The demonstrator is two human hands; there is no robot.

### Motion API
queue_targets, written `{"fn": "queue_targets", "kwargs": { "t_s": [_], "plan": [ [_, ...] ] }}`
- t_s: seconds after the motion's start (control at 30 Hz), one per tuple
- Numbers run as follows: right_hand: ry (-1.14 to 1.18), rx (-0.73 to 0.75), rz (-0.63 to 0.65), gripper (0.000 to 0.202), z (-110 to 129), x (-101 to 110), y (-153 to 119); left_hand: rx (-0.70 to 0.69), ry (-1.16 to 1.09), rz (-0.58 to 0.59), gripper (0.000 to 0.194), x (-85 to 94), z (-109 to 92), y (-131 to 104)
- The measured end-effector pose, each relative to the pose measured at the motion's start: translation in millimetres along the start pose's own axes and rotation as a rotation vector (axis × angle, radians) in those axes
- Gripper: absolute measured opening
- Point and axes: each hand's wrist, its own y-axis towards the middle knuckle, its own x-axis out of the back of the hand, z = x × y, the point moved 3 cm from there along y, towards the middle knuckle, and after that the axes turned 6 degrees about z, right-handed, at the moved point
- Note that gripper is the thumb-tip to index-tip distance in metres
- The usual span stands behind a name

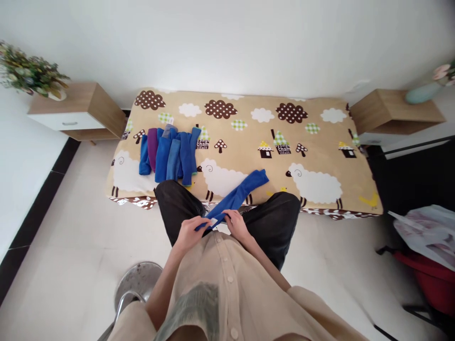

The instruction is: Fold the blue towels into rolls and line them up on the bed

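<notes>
A long blue cloth (236,195) runs from my lap up onto the bed, its far end lying on the printed sheet. My left hand (192,231) pinches the near end on the left, beside a small white tag. On the right, my right hand (236,224) has its fingers closed on the same end. Several rolled cloths (163,158), mostly blue with a purple one (152,148) among them, lie in a pile at the left part of the bed.
The bed (249,151) has a beige sheet with sheep. Wooden nightstands (106,111) (384,109) flank it, each bearing flowers. A metal stool (137,284) stands lower left. At the right are a red chair (426,279) and plastic bag (426,232).
</notes>
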Motion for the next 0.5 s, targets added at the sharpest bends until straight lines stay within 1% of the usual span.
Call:
{"fn": "queue_targets", "kwargs": {
  "t_s": [0.03,0.1,0.2,0.23,0.3,0.4,0.47,0.5],
  "plan": [
    [-0.004,0.011,-0.004,0.021,2,2,-2,0.015,0.030,-0.077,0.011,9.4,-2,1],
    [-0.018,0.046,0.051,0.015,9,5,-7,0.042,0.088,-0.260,0.010,31.9,-7,1],
    [-0.054,0.125,0.234,0.016,21,0,-11,0.035,0.135,-0.504,0.004,68.2,-13,0],
    [-0.068,0.146,0.301,0.017,24,-3,-12,0.029,0.139,-0.564,0.003,79.5,-15,-1],
    [-0.096,0.153,0.426,0.017,27,-11,-12,0.029,0.142,-0.645,0.006,99.4,-19,-3],
    [-0.166,0.037,0.578,0.021,18,-21,-11,0.024,0.139,-0.765,0.015,124.6,-27,-7],
    [-0.231,-0.087,0.637,0.030,5,-25,-11,0.012,0.133,-0.916,0.021,141.1,-32,-13],
    [-0.257,-0.146,0.656,0.032,-2,-26,-11,0.027,0.138,-0.959,0.027,148.7,-33,-16]
  ]
}}
